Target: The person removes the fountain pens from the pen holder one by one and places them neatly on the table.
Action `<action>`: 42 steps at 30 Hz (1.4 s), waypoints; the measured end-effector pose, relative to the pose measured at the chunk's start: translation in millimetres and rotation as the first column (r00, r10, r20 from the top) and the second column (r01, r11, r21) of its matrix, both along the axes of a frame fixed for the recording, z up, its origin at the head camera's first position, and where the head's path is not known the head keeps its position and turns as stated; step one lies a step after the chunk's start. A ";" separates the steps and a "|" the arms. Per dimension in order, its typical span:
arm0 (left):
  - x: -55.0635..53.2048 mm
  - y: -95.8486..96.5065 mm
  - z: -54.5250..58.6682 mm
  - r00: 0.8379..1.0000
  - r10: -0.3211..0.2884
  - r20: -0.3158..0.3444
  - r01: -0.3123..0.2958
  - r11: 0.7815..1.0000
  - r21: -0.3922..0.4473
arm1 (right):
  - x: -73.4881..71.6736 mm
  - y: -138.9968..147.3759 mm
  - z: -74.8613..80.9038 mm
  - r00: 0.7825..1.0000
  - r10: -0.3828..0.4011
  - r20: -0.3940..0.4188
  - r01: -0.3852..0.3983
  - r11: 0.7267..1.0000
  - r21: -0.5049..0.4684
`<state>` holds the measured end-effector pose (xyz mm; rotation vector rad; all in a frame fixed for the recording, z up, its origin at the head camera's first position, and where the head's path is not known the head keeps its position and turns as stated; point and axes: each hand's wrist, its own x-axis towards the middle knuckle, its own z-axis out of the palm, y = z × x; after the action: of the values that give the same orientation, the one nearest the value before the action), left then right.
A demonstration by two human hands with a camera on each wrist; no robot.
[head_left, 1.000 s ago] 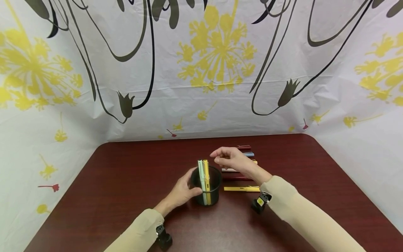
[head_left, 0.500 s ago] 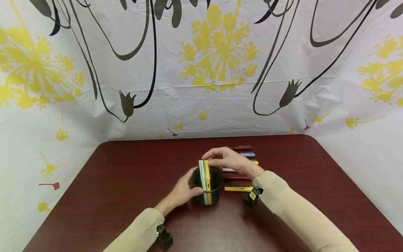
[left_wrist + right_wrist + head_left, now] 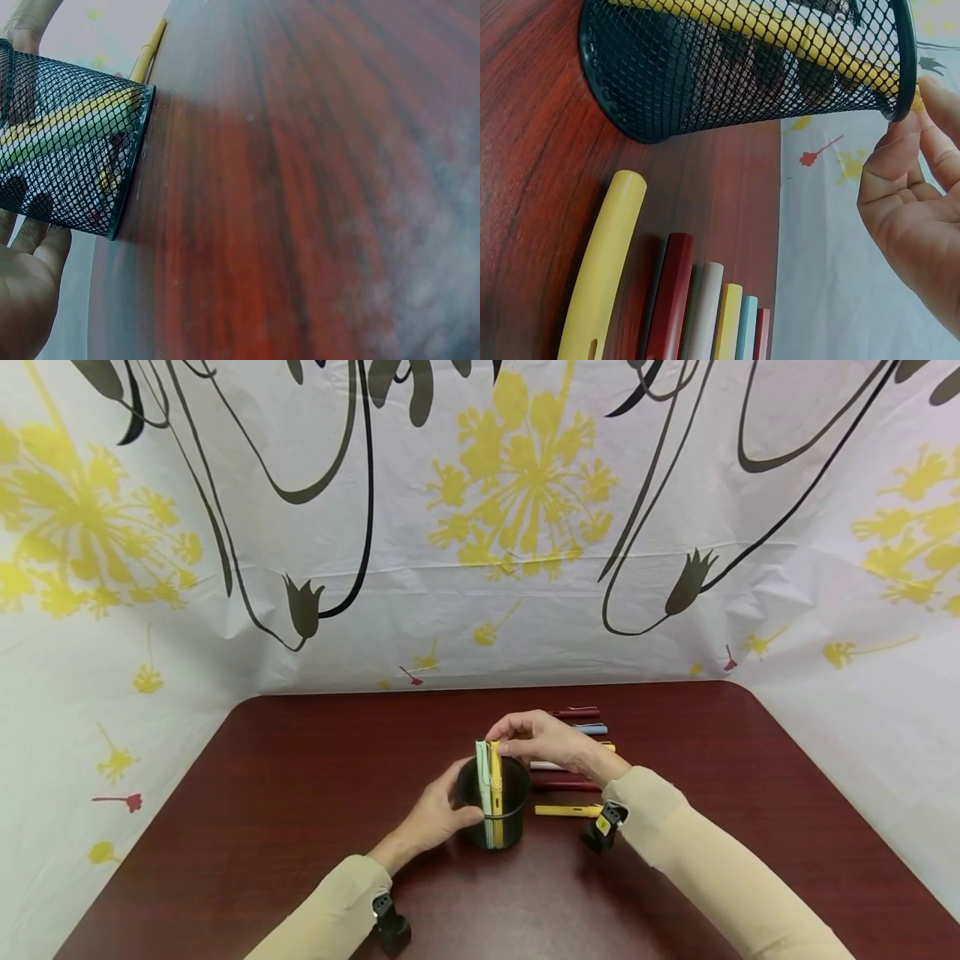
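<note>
While the left hand [image 3: 431, 814] steadies the cup [image 3: 514, 802], the right hand [image 3: 551, 739] pinches the yellow pen [image 3: 497, 785]

The cup, black mesh, stands on the table [image 3: 300, 802], upright as far as the head view shows. In it 2 pens stand side by side, the yellow pen and the green pen [image 3: 483, 781], with their tops above the rim. The left hand curves round the cup's left side, thumb on the near face. The right hand's thumb and fingertips meet on the top of the yellow pen; in the right wrist view only a little yellow shows there, so the exact grip is hard to make out.

To the right of the cup, 6 more pens lie roughly parallel: near yellow [image 3: 604, 262], dark red [image 3: 671, 296], white [image 3: 703, 311], far yellow [image 3: 728, 322], blue [image 3: 746, 330] and red [image 3: 762, 334]. The right wrist passes above this row.

The step in hand looks to be adjusting or placing the yellow pen at the cup; whether it goes in or comes out, I cannot tell. As I judge it, the next move calls for a firm left-hand hold, since a mesh cup could tip easily, and a clean lift or release along the pen's length, without knocking its green neighbour.
</note>
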<state>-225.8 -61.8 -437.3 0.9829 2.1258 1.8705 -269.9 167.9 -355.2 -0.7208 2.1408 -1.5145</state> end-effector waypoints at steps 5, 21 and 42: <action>-0.3 -0.1 -0.6 1.000 0.001 0.007 -0.001 1.000 -0.010 | 2.0 2.6 -0.6 0.999 -0.029 -0.019 0.029 0.999 0.017; -0.3 1.7 -1.4 1.000 -0.021 0.002 0.021 1.000 0.020 | 9.5 11.0 -6.4 0.990 -0.078 -0.119 0.077 0.997 -0.013; 0.4 1.2 -1.8 1.000 -0.010 -0.004 0.010 1.000 0.008 | 27.9 29.9 2.3 0.960 -0.233 -0.153 0.216 0.969 -0.118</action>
<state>-225.4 -60.6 -439.1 0.9983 2.1134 1.8755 -242.0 197.8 -353.0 -0.6769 2.3513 -1.7444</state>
